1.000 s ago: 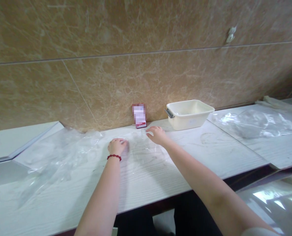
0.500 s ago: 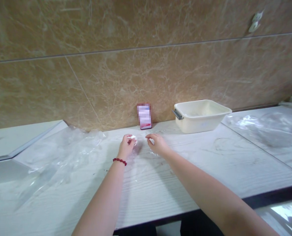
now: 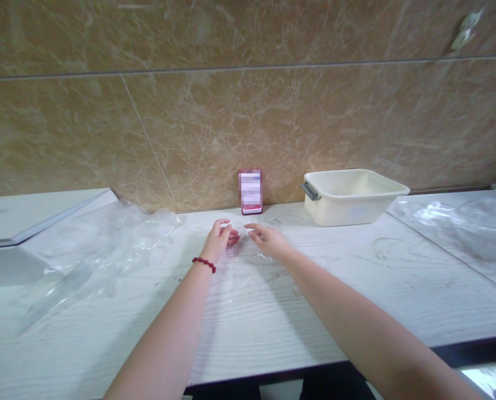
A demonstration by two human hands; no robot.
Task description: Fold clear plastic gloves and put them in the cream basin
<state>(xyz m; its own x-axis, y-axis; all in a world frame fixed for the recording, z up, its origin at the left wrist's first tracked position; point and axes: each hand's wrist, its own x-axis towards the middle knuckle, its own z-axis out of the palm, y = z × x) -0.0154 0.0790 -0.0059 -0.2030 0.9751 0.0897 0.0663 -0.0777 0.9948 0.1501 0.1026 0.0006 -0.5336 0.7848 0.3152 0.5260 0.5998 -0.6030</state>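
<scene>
My left hand (image 3: pixel 222 239), with a red bead bracelet (image 3: pixel 204 264) at its wrist, is over the middle of the white wood-grain table (image 3: pixel 264 328). Its fingers are curled round something clear that I cannot make out. My right hand (image 3: pixel 268 240) is just beside it, thumb and forefinger a little apart, near a thin piece of clear film (image 3: pixel 242 278) lying on the table. Behind both hands a small red-edged device with a blurred screen (image 3: pixel 251 191) leans upright against the wall.
A cream plastic tub (image 3: pixel 348 208) with a grey handle stands at the back right. Clear plastic bags (image 3: pixel 473 222) lie further right. More clear plastic (image 3: pixel 118 239) is heaped on the left beside a white box (image 3: pixel 43 216). A brown marble wall (image 3: pixel 214 122) rises behind.
The view has shifted slightly. My left hand has turned so that more of its fingers show, and the shiny clear thing at its fingertips is harder to see. Both hands are closer together.
</scene>
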